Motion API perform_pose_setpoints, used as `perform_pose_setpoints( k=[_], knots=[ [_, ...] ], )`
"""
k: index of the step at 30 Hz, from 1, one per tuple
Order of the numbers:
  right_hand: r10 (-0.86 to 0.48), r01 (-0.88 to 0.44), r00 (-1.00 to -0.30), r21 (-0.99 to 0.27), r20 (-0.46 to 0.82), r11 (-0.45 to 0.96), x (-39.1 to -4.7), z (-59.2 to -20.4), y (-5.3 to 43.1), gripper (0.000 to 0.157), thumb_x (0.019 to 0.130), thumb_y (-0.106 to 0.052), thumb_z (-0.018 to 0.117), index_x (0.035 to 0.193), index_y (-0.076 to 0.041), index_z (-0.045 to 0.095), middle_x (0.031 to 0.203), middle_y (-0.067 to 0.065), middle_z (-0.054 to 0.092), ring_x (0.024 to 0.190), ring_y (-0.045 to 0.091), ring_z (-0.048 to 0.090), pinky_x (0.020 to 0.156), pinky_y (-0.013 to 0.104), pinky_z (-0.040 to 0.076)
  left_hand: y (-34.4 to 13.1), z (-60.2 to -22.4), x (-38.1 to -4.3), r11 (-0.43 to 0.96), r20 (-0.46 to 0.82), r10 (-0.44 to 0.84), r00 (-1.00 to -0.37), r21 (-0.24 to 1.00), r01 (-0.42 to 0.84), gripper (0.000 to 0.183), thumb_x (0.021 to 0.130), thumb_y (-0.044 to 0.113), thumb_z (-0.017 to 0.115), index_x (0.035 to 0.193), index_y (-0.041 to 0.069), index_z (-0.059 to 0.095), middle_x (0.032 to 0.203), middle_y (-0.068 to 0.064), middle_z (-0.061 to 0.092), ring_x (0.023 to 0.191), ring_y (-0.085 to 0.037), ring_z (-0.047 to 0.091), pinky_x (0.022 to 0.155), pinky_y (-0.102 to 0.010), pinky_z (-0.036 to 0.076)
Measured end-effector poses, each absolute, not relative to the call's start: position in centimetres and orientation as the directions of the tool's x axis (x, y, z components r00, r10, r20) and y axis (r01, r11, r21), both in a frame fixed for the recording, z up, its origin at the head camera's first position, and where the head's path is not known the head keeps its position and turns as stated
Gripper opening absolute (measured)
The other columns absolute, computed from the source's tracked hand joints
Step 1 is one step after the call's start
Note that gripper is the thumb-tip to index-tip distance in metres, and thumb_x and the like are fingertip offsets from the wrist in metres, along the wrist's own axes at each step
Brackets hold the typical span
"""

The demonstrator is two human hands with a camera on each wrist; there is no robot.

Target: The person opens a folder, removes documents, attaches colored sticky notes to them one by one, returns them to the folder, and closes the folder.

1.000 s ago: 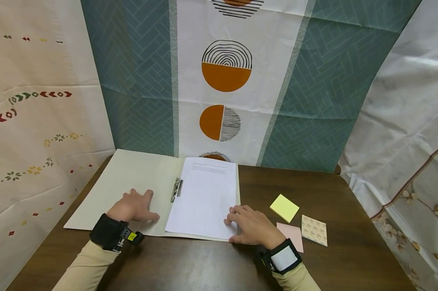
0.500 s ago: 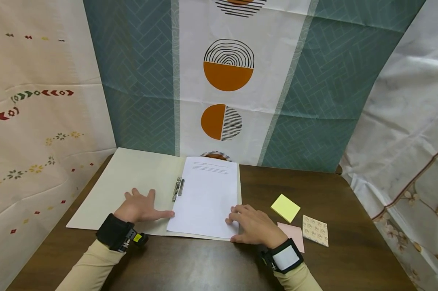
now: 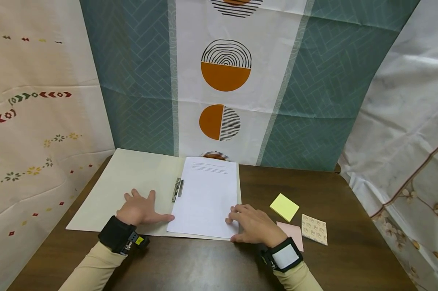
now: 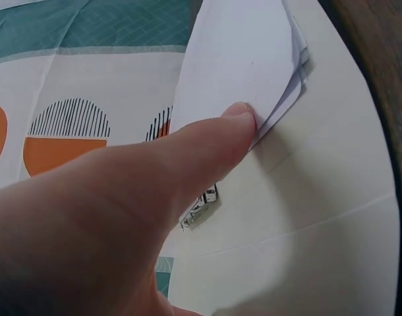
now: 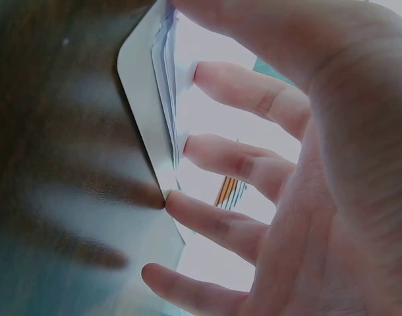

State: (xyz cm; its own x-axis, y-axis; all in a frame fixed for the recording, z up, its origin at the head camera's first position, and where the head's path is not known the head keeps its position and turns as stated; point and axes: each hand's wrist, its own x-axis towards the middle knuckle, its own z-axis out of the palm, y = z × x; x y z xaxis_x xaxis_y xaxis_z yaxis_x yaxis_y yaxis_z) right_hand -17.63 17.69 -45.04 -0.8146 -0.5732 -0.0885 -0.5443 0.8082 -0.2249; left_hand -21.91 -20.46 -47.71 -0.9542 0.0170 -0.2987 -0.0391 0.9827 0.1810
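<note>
A cream file folder [image 3: 142, 169] lies opened out on the table, with a metal clip [image 3: 177, 189] along its fold. On its right half sits a stack of white paper [image 3: 208, 202] with a few printed lines near the top. My left hand [image 3: 140, 210] is over the left cover, fingers spread, its thumb touching the stack's lower left edge. In the left wrist view, the thumb tip presses near the corner of the slightly fanned paper [image 4: 240, 59]. My right hand [image 3: 253, 226] rests at the lower right edge; the right wrist view has its loosely bent fingertips along the sheets [image 5: 167, 85].
To the right on the dark wooden table [image 3: 350, 258] lie a yellow sticky-note pad [image 3: 284, 207], a pink note pad [image 3: 292, 235] partly behind my right hand, and a patterned beige square pad [image 3: 314, 230]. A patterned curtain [image 3: 226, 101] hangs behind the table's far edge.
My left hand has shifted right, and its thumb now reaches out to the paper's left edge. My right hand has stayed nearly still at the right edge.
</note>
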Motion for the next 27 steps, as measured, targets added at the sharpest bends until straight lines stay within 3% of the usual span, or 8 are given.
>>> perform_pose_setpoints(
  k=[9,13,21,27],
  knots=[
    [-0.572,-0.541,-0.814,-0.223,-0.103,0.811,-17.9,-45.0,18.1,0.047,0.085,-0.034,0.100,0.126,-0.021,0.081,0.155,0.013,0.069,0.141,0.036,0.064,0.098,0.058,0.063,-20.3,-48.0,-22.1,0.984,-0.298,0.004,-0.954,0.173,-0.050,0.146,0.068,0.105,0.067,0.169,0.002,0.043,0.159,-0.059,0.031,0.147,-0.081,0.036,0.097,-0.082,0.059],
    [-0.569,-0.540,-0.815,-0.214,-0.111,0.814,-18.0,-44.9,18.4,0.047,0.083,-0.034,0.101,0.123,-0.020,0.081,0.152,0.013,0.070,0.135,0.034,0.065,0.093,0.054,0.064,-20.2,-48.2,-22.2,0.986,-0.286,0.028,-0.958,0.166,-0.021,0.145,0.068,0.104,0.069,0.166,0.001,0.045,0.156,-0.059,0.036,0.138,-0.075,0.044,0.091,-0.072,0.064],
    [-0.559,-0.531,-0.822,-0.206,-0.111,0.822,-18.3,-44.7,19.1,0.045,0.080,-0.034,0.103,0.117,-0.021,0.081,0.141,0.008,0.071,0.126,0.030,0.066,0.086,0.046,0.061,-19.6,-48.9,-22.2,0.988,-0.252,0.047,-0.966,0.152,0.008,0.147,0.066,0.107,0.067,0.167,0.001,0.046,0.155,-0.060,0.036,0.134,-0.075,0.046,0.083,-0.067,0.066],
    [-0.547,-0.515,-0.827,-0.216,-0.128,0.829,-18.3,-44.4,19.6,0.046,0.077,-0.031,0.105,0.116,-0.020,0.082,0.134,0.006,0.072,0.121,0.029,0.066,0.084,0.042,0.059,-18.0,-46.2,-20.6,0.987,-0.272,0.060,-0.960,0.158,0.017,0.134,0.077,0.093,0.075,0.166,-0.003,0.045,0.152,-0.060,0.039,0.133,-0.072,0.048,0.086,-0.065,0.066]
  ],
)
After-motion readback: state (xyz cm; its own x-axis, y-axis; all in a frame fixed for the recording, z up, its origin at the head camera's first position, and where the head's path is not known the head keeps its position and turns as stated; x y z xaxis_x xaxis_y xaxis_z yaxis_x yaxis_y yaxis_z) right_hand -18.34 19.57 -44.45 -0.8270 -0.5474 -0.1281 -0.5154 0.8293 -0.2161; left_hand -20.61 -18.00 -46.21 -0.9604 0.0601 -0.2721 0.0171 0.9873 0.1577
